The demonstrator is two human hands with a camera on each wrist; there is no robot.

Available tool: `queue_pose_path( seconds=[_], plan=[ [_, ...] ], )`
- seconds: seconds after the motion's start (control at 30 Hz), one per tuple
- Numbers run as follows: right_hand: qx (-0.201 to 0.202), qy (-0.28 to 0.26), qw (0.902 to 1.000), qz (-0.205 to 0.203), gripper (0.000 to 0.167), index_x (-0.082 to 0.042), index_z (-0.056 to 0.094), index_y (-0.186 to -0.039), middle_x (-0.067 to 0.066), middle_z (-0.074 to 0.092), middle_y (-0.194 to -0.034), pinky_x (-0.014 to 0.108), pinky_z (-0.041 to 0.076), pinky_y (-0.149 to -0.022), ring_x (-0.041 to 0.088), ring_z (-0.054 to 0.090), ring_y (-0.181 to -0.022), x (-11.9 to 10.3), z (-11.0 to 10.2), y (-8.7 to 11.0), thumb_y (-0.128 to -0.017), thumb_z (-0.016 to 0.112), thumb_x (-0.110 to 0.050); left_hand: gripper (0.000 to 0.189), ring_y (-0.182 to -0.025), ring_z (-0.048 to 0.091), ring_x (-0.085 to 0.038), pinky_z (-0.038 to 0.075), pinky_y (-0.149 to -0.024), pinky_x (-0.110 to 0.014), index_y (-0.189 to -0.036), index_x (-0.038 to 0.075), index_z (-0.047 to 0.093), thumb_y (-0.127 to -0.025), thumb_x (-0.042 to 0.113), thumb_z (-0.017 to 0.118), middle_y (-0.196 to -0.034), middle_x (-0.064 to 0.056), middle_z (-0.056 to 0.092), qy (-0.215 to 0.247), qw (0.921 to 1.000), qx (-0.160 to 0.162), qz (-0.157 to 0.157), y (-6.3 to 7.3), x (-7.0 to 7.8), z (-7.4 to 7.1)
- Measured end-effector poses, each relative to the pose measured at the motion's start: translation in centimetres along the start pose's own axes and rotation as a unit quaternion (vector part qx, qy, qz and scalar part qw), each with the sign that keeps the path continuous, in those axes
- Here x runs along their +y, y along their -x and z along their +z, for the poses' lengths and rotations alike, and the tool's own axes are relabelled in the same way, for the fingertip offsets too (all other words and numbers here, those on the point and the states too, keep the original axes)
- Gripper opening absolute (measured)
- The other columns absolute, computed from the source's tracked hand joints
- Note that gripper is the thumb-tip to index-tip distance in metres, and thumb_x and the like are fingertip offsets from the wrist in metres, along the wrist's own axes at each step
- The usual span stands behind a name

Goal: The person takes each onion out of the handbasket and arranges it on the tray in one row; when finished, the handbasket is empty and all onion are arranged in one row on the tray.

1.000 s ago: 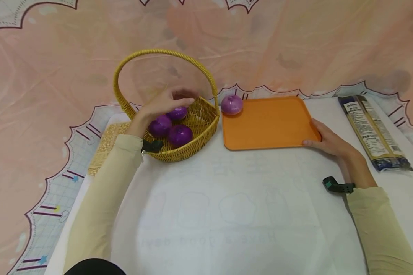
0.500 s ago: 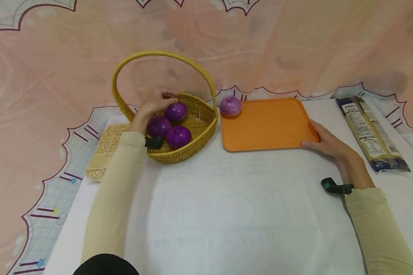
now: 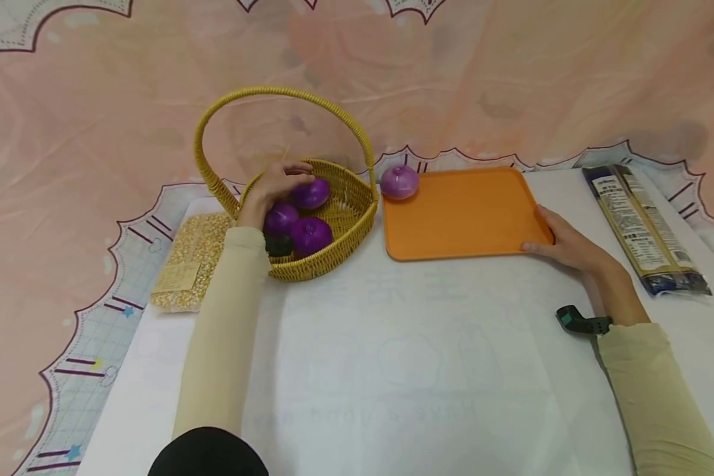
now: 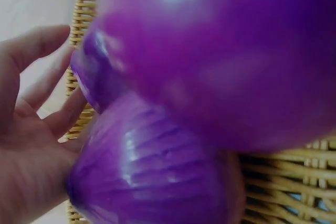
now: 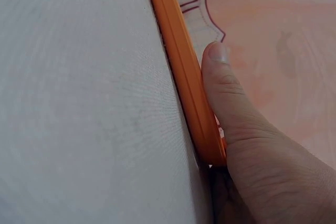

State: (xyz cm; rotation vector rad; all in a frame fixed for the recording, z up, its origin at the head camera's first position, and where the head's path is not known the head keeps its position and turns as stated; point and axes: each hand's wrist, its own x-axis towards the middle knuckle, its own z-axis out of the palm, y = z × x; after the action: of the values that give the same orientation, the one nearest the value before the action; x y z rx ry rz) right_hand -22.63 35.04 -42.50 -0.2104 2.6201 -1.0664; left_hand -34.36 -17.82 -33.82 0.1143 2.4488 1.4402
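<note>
My left hand [image 3: 274, 188] is inside the yellow wicker basket [image 3: 351, 231], its fingers over the rearmost of three shiny purple onions. In the left wrist view the fingers of the left hand [image 4: 31, 103] are spread beside the far onion [image 4: 97, 77]; two nearer onions [image 4: 152, 166] partly block the view. In the head view, the front onion [image 3: 311, 236] lies near the basket's front wall. My right hand [image 3: 571, 241] grips the near right corner of an orange tray [image 3: 461, 215], thumb on its rim. A lighter purple onion [image 3: 400, 182] sits at the tray's far left corner.
A bag of yellow kernels [image 3: 190, 264] lies left of the basket, partly behind the left sleeve. A long blue and gold package [image 3: 645, 228] lies to the right of the tray. The basket's tall handle [image 3: 274, 90] arches above the left hand.
My left hand first moved left and lower into the basket, then slightly right. The onions in it have shifted slightly right in the last half second. The right hand and tray stay put.
</note>
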Motion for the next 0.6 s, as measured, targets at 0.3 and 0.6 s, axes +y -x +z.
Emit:
queue_pose_path(
  seconds=[0.3, 0.6],
  plan=[
    [0.009, 0.012, 0.9999, -0.005, 0.104, -0.005, -0.012, -0.154, 0.022, -0.011, -0.161, 0.061, 0.001, -0.119, 0.043, -0.007, -0.149, -0.19, -0.21, 0.05, -0.091, 0.066, -0.035, 0.052, -0.121, 0.044, -0.018, 0.039, -0.096, -0.034, -0.142, 0.013, 0.049, -0.093, 0.028, 0.063, -0.148, -0.011, 0.045, 0.014, 0.9992, -0.023, -0.031, -0.11, 0.37, 0.09],
    [0.006, 0.004, 1.0, -0.004, 0.104, -0.007, -0.011, -0.154, 0.021, -0.011, -0.162, 0.061, 0.001, -0.119, 0.043, -0.007, -0.15, 0.08, 0.08, 0.06, -0.091, 0.066, -0.036, 0.054, -0.137, 0.039, -0.025, 0.029, -0.115, -0.047, -0.142, 0.016, 0.049, -0.093, 0.032, 0.063, -0.148, -0.009, 0.047, 0.0, 0.9963, -0.074, -0.043, -0.03, 0.12, 0.05]
  ],
)
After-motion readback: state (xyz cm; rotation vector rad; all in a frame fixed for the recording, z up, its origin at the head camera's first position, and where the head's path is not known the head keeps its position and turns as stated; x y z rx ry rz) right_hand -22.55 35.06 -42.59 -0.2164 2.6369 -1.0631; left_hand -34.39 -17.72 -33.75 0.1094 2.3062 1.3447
